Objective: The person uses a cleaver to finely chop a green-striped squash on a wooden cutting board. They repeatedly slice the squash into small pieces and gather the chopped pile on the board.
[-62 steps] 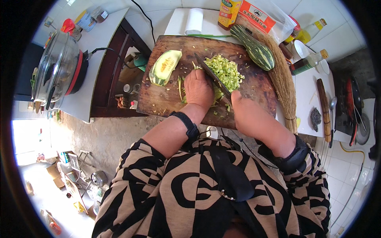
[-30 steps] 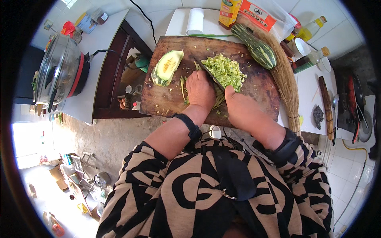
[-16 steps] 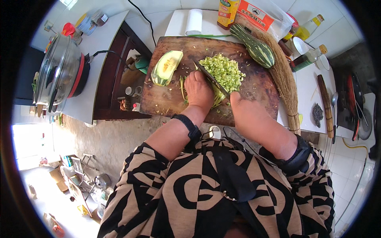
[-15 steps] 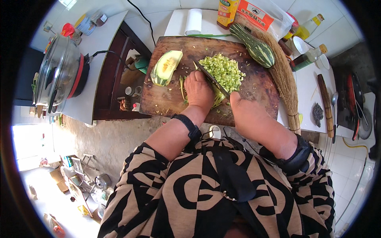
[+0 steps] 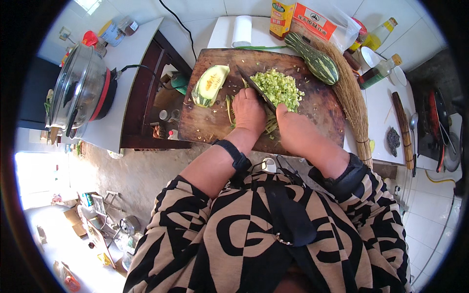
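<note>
On a worn wooden cutting board (image 5: 320, 119), my right hand (image 5: 299, 133) is closed round the handle of a knife (image 5: 257, 90), its dark blade slanting away to the upper left. My left hand (image 5: 249, 112) sits just left of the blade, fingers curled down over thin green squash strips (image 5: 228, 107) that are mostly hidden under it. Right of the blade lies a heap of finely diced pale-green squash (image 5: 278, 88). A cut squash piece (image 5: 210, 88), its yellowish seedy inside showing, rests at the board's left.
A whole striped squash (image 5: 315, 58) lies on the board's far right edge, against a straw whisk broom (image 5: 354, 105). Behind stand a paper roll (image 5: 242, 31), a yellow carton (image 5: 282, 19) and oil bottles (image 5: 381, 71). A glass-lidded electric pot (image 5: 85, 90) occupies the left counter.
My right hand and the knife handle have shifted slightly left, bringing the blade closer along my left hand. The whole view has moved a little; the left hand keeps its place on the strips.
</note>
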A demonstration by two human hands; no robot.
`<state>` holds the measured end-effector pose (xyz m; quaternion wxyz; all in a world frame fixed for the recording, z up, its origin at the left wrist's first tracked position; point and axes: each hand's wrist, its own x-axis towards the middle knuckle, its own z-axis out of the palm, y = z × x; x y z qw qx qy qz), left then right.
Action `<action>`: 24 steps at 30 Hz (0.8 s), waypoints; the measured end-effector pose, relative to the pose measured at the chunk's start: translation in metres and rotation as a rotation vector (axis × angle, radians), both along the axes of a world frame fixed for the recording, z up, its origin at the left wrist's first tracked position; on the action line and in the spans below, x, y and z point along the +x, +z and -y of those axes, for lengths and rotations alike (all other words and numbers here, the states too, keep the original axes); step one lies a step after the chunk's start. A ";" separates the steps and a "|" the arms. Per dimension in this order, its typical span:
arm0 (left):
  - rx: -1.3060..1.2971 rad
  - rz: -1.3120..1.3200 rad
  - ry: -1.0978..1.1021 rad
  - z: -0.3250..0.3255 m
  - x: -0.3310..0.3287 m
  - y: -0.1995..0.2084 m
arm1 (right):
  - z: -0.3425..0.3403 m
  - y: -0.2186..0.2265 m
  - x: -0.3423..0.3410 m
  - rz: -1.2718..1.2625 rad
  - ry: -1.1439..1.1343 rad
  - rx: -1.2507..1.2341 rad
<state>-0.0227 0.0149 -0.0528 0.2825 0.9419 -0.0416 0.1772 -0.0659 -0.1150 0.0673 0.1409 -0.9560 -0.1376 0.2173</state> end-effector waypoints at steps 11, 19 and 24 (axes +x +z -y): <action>0.053 0.026 -0.135 -0.019 0.011 0.002 | 0.007 -0.010 0.001 0.102 -0.100 0.066; 0.050 -0.013 -0.234 -0.032 0.054 0.013 | 0.035 -0.011 -0.007 0.230 -0.217 0.239; 0.138 -0.195 -0.305 -0.039 0.031 0.016 | 0.041 -0.012 -0.013 0.221 -0.255 0.246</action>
